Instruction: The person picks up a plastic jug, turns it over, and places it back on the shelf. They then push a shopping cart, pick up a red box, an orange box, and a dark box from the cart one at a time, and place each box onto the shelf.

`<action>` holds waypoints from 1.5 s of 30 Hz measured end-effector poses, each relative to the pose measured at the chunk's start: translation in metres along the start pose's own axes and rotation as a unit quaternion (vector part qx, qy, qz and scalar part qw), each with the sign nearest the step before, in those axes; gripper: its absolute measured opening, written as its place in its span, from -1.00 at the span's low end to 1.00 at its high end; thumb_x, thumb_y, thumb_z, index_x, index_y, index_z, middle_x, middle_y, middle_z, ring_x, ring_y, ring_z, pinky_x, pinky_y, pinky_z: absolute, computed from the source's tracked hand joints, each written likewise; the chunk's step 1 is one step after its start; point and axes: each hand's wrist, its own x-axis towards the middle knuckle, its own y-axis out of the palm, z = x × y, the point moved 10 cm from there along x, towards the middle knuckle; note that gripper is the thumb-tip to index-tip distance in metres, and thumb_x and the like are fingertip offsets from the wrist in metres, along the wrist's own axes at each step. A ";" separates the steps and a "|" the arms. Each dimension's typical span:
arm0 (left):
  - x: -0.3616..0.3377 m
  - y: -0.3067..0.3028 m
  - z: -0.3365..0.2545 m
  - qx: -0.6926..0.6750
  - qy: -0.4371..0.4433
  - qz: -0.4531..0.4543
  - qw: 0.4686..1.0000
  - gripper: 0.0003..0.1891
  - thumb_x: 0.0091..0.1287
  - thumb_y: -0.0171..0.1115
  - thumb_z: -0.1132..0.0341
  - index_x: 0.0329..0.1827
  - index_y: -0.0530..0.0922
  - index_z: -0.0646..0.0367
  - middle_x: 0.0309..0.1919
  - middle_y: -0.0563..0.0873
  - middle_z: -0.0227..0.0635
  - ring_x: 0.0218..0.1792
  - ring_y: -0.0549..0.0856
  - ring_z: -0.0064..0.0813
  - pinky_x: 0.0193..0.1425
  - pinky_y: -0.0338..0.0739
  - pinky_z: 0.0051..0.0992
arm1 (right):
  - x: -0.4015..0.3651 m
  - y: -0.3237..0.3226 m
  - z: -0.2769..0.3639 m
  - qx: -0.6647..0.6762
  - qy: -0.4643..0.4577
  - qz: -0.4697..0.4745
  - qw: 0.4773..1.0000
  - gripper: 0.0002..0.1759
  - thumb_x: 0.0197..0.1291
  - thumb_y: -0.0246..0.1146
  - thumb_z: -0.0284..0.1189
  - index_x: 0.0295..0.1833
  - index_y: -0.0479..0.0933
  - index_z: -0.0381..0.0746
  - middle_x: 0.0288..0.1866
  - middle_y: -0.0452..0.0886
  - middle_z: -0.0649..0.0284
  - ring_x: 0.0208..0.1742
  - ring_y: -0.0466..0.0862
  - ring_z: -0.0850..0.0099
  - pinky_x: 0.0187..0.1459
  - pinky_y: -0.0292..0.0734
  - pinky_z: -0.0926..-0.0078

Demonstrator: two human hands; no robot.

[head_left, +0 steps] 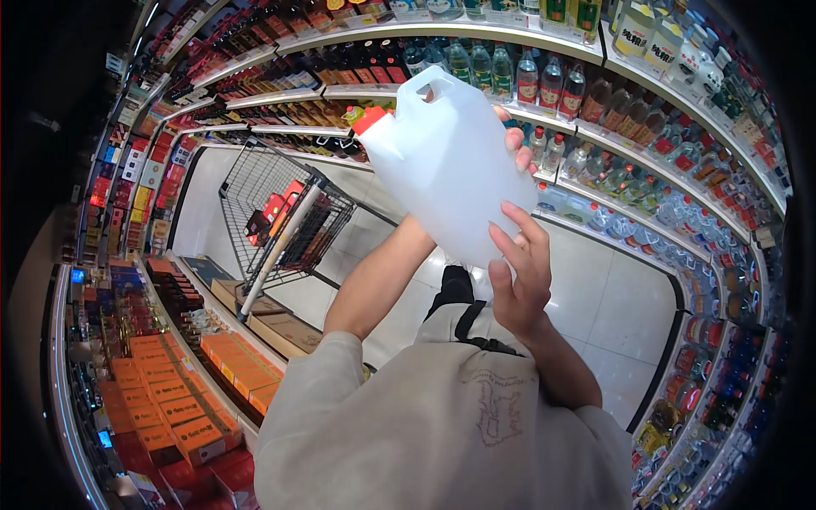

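With the jug (459,174) as the middle of the clock, it is up in the air before the person, tilted, its red cap (369,119) at ten, its handle (418,82) near twelve and its base toward five. The left hand (517,144) comes in behind it from seven, palm hidden, and its fingertips curl round the edge at two, gripping it. The right hand (524,272) is spread at five, fingertips over the lower edge; whether they press or only graze it I cannot tell.

The likeliest trouble is a slip: I see no fingers through the handle, so the weight seems to rest mostly on the left hand, and smooth plastic can slide, more so if the jug is full, which its cloudy wall does not show. It would drop toward six, onto a foot (456,276) or the hard floor (595,280). If the cap is loose, the lean could cause a leak. A careless swing toward one could knock the bottles (527,81) off their shelf (548,113); a wide one toward eight or nine could catch the cart (285,244)
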 end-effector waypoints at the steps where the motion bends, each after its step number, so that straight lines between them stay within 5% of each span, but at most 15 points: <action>1: 0.001 -0.003 -0.003 0.008 0.001 -0.008 1.000 -0.47 0.56 0.14 -0.12 0.44 0.43 -0.03 0.05 0.58 -0.26 0.11 0.56 -0.17 0.49 0.38 -0.05 | 0.002 0.001 0.000 0.001 0.001 0.000 1.000 -0.61 0.46 0.31 -0.48 0.35 0.61 -0.27 0.47 0.49 -0.13 0.22 0.66 0.21 -0.04 0.62 0.43; 7: 0.000 -0.008 -0.014 0.030 0.010 -0.042 0.999 -0.46 0.59 0.15 -0.07 0.49 0.40 -0.01 0.08 0.62 -0.25 0.12 0.59 -0.19 0.47 0.40 -0.05 | 0.013 -0.009 -0.019 0.062 0.068 -0.081 0.992 -0.69 0.53 0.19 -0.54 0.29 0.55 -0.39 0.47 0.46 -0.13 0.21 0.61 0.27 0.11 0.62 0.37; 15: 0.005 -0.012 -0.017 0.040 0.011 -0.016 0.999 -0.47 0.61 0.12 -0.03 0.52 0.41 0.01 0.10 0.64 -0.24 0.12 0.59 -0.20 0.45 0.41 -0.05 | 0.026 -0.011 -0.034 0.161 0.082 -0.098 0.979 -0.67 0.52 0.18 -0.64 0.33 0.44 -0.39 0.44 0.40 -0.03 0.06 0.60 0.50 -0.04 0.68 0.52; 17: 0.004 -0.014 -0.016 0.006 0.011 -0.039 0.999 -0.49 0.60 0.22 -0.01 0.44 0.41 0.07 0.10 0.71 -0.17 0.14 0.68 -0.11 0.31 0.63 -0.17 | 0.030 -0.013 -0.035 0.166 0.089 -0.096 0.977 -0.65 0.51 0.18 -0.66 0.34 0.42 -0.39 0.44 0.39 -0.02 0.01 0.60 0.53 -0.07 0.69 0.52; 20: 0.000 -0.021 -0.017 0.041 0.006 -0.047 0.998 -0.49 0.62 0.14 -0.02 0.50 0.42 0.02 0.08 0.65 -0.24 0.10 0.60 -0.19 0.45 0.41 -0.09 | 0.032 -0.013 -0.040 0.168 0.119 -0.088 0.975 -0.64 0.50 0.20 -0.67 0.34 0.43 -0.39 0.42 0.40 0.01 -0.08 0.58 0.58 -0.09 0.65 0.55; 23: -0.002 -0.021 -0.017 0.058 0.002 -0.060 0.997 -0.50 0.61 0.16 -0.02 0.47 0.43 0.01 0.08 0.65 -0.24 0.08 0.60 -0.20 0.45 0.40 -0.11 | 0.032 -0.012 -0.045 0.162 0.148 -0.081 0.972 -0.58 0.46 0.30 -0.63 0.36 0.42 -0.38 0.40 0.41 0.03 -0.13 0.55 0.61 -0.11 0.58 0.62; 25: 0.000 -0.022 -0.018 0.064 0.002 -0.047 0.997 -0.51 0.60 0.17 -0.03 0.45 0.43 0.01 0.07 0.65 -0.24 0.08 0.60 -0.21 0.45 0.40 -0.12 | 0.032 -0.009 -0.046 0.144 0.172 -0.058 0.973 -0.32 0.30 0.52 -0.50 0.43 0.36 -0.35 0.43 0.38 0.05 -0.18 0.53 0.60 -0.09 0.54 0.60; 32: -0.001 -0.034 -0.026 0.096 0.027 -0.073 0.992 -0.50 0.59 0.17 -0.07 0.43 0.44 0.00 0.02 0.67 -0.27 0.07 0.61 -0.24 0.45 0.40 -0.14 | 0.022 0.002 -0.028 0.124 0.105 -0.003 0.987 0.16 0.01 0.75 -0.21 0.58 0.18 -0.32 0.57 0.20 0.07 -0.10 0.56 0.49 0.13 0.57 0.38; 35: -0.001 -0.032 -0.023 0.005 0.017 -0.074 0.997 -0.53 0.60 0.24 0.09 0.43 0.42 0.10 0.05 0.70 -0.17 0.08 0.67 -0.14 0.33 0.63 -0.22 | 0.016 -0.009 -0.027 0.127 0.073 -0.036 0.989 0.02 0.02 0.73 -0.25 0.48 0.29 -0.33 0.45 0.35 0.01 -0.09 0.58 0.47 0.05 0.59 0.40; 37: -0.004 -0.033 -0.021 0.030 0.020 -0.082 0.996 -0.53 0.60 0.24 0.09 0.42 0.43 0.13 0.03 0.70 -0.18 0.08 0.67 -0.17 0.33 0.62 -0.24 | 0.013 -0.020 -0.027 0.124 0.006 -0.050 0.991 -0.30 0.27 0.56 -0.29 0.37 0.39 -0.32 0.32 0.49 0.06 -0.07 0.61 0.43 0.08 0.59 0.36; 42: -0.008 -0.030 -0.003 0.129 -0.025 -0.015 0.991 -0.52 0.62 0.12 -0.09 0.38 0.47 0.04 0.07 0.69 -0.27 0.10 0.65 -0.26 0.34 0.53 -0.22 | 0.043 -0.029 -0.022 0.041 0.002 -0.061 0.997 -0.71 0.49 0.28 -0.46 0.23 0.50 -0.32 0.18 0.59 0.17 -0.04 0.58 0.46 0.17 0.51 0.41; 45: -0.016 -0.015 -0.017 0.474 0.035 -0.190 0.859 -0.51 0.61 0.18 -0.05 0.29 0.50 0.21 -0.06 0.67 -0.22 -0.06 0.70 -0.30 0.08 0.68 -0.27 | 0.069 -0.024 -0.023 0.086 0.069 -0.089 0.990 -0.75 0.51 0.23 -0.52 0.22 0.53 -0.30 0.16 0.58 0.21 0.00 0.55 0.47 0.19 0.46 0.46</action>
